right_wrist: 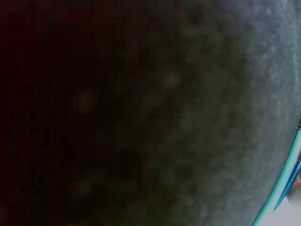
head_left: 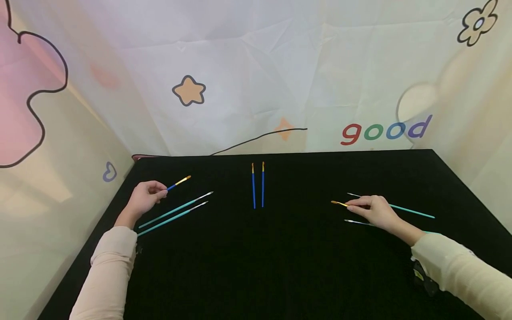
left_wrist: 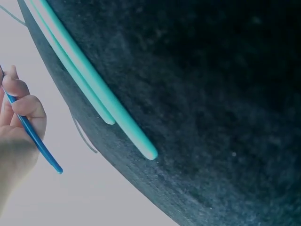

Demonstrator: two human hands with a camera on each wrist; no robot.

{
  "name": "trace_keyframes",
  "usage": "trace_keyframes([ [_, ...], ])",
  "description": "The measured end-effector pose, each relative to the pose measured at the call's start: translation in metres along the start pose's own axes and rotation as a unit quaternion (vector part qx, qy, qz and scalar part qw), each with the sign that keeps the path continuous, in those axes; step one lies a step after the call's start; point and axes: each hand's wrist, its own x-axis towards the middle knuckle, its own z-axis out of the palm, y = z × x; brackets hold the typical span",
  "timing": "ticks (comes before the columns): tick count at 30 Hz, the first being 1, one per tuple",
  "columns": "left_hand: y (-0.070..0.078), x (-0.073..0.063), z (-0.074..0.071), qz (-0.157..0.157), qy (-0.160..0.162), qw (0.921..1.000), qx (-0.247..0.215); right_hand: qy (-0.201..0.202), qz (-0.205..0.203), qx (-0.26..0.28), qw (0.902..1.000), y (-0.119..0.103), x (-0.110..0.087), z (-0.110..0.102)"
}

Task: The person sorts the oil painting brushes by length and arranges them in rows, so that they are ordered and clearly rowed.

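Observation:
My left hand [head_left: 147,197] pinches a blue paintbrush [head_left: 171,187] between thumb and fingers at the table's left. Its orange-tipped bristles point up and to the right; the blue handle [left_wrist: 41,146] sticks out behind the fingers in the left wrist view. Two teal paintbrushes [head_left: 176,211] lie side by side just below that hand. On the right, my right hand [head_left: 375,214] pinches another paintbrush [head_left: 340,203], gold-ferruled with its tip pointing left. A blue handle [right_wrist: 288,186] shows at the right wrist view's edge. Under this hand lie two more teal paintbrushes [head_left: 414,211], partly covered by it.
Two blue paintbrushes [head_left: 254,189] lie parallel near the back middle of the black table [head_left: 256,266], tips pointing away. A pale printed curtain [head_left: 248,80] hangs behind the table and along both sides.

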Motion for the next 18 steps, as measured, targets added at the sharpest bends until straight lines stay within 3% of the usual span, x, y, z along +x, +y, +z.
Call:
trace_keyframes([
  [8,0.003,-0.002,0.000,0.004,0.006,1.0000,-0.002,-0.006,-0.005,-0.013,0.9999,-0.001,0.003,0.002],
  [18,0.015,-0.001,0.003,0.040,0.012,0.9991,0.000,0.007,0.008,-0.014,0.9998,-0.005,0.003,-0.007],
])
